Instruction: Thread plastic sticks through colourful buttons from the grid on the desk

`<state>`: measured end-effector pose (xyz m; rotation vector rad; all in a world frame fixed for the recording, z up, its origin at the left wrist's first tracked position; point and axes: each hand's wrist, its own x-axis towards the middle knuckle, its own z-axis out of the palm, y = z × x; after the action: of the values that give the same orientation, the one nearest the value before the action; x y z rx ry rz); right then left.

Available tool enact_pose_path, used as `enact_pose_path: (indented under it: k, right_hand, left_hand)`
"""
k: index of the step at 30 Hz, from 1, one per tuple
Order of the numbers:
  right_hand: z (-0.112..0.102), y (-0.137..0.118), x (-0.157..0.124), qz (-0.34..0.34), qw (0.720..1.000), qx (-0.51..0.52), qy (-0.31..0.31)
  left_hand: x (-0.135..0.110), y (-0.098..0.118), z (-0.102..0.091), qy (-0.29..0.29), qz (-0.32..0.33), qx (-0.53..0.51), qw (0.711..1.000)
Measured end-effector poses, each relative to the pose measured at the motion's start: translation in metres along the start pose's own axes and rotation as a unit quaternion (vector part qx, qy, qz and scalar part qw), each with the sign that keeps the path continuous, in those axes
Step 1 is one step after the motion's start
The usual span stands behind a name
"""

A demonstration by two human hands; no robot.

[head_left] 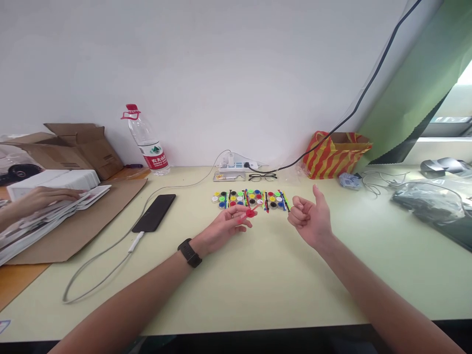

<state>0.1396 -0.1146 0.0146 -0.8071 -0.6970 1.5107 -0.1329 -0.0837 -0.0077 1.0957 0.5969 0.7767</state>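
Observation:
My left hand [229, 227], with a black band on its wrist, pinches a small red disc [251, 213] that has a thin red stick-like part pointing up and to the right. To its right, my right hand [310, 216] is raised over the table, fingers curled in and thumb pointing up; nothing shows in it. Just beyond both hands lie several small round pieces [240, 198] in yellow, white, green, blue, red and black, set out in groups. Thin coloured sticks [265, 201] lie between and beside these groups.
A black phone [155, 213] with a white cable lies left. Behind are glasses [262, 177], a power strip [238, 165], a bottle [153, 147] and a striped bag [334, 155]. Another person's hand [47, 200] rests on papers by cardboard boxes [88, 147]. Plastic-wrapped items [429, 201] lie right.

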Motion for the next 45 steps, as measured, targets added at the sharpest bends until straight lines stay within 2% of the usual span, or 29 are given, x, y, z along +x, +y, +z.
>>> enact_pose_path:
  k: [6,11,14,18,20,26,34,38,42,45]
  right_hand:
    - [-0.001,-0.004,-0.002,-0.032,0.999,-0.014,0.017]
    - [0.005,0.000,-0.004,-0.071,0.995,-0.060,-0.027]
    - [0.011,0.008,-0.005,-0.105,0.980,-0.159,-0.057]
    - [0.016,0.022,-0.008,-0.175,0.915,-0.350,-0.099]
    - [0.017,0.028,-0.010,-0.195,0.881,-0.411,-0.127]
    - [0.017,0.036,-0.012,-0.251,0.809,-0.508,-0.158]
    - [0.013,0.040,-0.010,-0.293,0.727,-0.593,-0.184]
    - [0.008,0.035,-0.007,-0.276,0.699,-0.637,-0.173]
    - [0.000,0.023,-0.003,-0.196,0.670,-0.702,-0.138]
    - [-0.003,0.016,-0.003,-0.160,0.642,-0.738,-0.131]
  left_hand:
    - [0.000,-0.001,-0.001,-0.001,0.005,0.002,1.000]
    - [0.001,0.000,0.002,-0.002,0.000,0.002,1.000]
    - [0.002,-0.001,0.004,-0.005,-0.001,0.013,1.000]
    - [0.002,-0.001,0.005,-0.015,-0.010,0.034,0.999]
    - [0.001,-0.001,0.005,-0.022,-0.012,0.044,0.999]
    - [0.000,0.001,0.008,-0.059,-0.013,0.066,0.996]
    - [0.000,-0.002,0.011,-0.075,-0.007,0.120,0.990]
    - [0.002,-0.009,0.007,-0.029,0.022,0.163,0.986]
    - [0.003,-0.015,0.007,0.006,0.031,0.197,0.980]
    - [0.003,-0.017,0.008,0.023,0.071,0.266,0.961]
